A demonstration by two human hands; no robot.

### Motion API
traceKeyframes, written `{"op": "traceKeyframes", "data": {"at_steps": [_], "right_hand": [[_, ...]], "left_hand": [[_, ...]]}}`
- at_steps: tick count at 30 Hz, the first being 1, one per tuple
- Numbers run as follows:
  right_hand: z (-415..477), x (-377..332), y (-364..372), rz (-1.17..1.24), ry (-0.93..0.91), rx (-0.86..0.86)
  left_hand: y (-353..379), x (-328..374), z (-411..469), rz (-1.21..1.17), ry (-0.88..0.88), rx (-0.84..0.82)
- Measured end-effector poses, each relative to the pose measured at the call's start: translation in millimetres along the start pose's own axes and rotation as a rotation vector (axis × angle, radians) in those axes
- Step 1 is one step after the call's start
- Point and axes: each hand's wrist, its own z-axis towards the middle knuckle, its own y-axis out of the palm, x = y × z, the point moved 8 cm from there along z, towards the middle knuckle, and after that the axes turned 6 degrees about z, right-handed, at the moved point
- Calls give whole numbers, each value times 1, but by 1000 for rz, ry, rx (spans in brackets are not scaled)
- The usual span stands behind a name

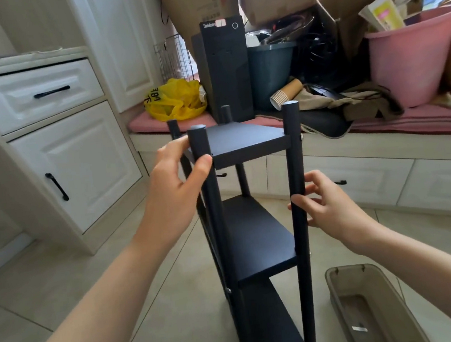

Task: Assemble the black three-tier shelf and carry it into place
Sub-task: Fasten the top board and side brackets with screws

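On tiled floor, upright black shelf [255,223], 3 tiers, 4 round posts

White panelled cabinets [73,164] with black handles flank a pale tiled floor [154,303] in daylight.

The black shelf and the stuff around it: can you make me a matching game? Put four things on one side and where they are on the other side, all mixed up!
Things:
1. left hand
2. right hand
3. yellow bag
4. beige tray

Places:
A. on the floor, right of the black shelf
B. on the pink cushion, left of the black computer tower
C. around the near left post, beside the top tier
D. on the near right post, between the top and middle tiers

Pairs: 1-C, 2-D, 3-B, 4-A
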Motion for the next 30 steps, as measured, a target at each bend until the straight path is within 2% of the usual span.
{"op": "traceKeyframes", "data": {"at_steps": [3,7,12,16,22,26,30], "right_hand": [[-10,-1,1,35,-12,4],[-16,0,5,92,-2,22],[-8,-2,-5,139,26,83],[-3,-4,-9,148,29,102],[4,-11,-9,223,6,60],[12,-25,-8,280,-53,25],[19,-33,-5,309,-67,-36]], "left_hand": [[10,-14,5,-140,-101,38],[34,-45,-6,-443,-379,26],[70,-69,-31,-400,-485,-150],[80,-73,-34,-346,-463,-216],[75,-70,-24,-247,-404,-169],[58,-49,-21,-162,-326,17],[48,-17,-37,-96,-168,175]]}}
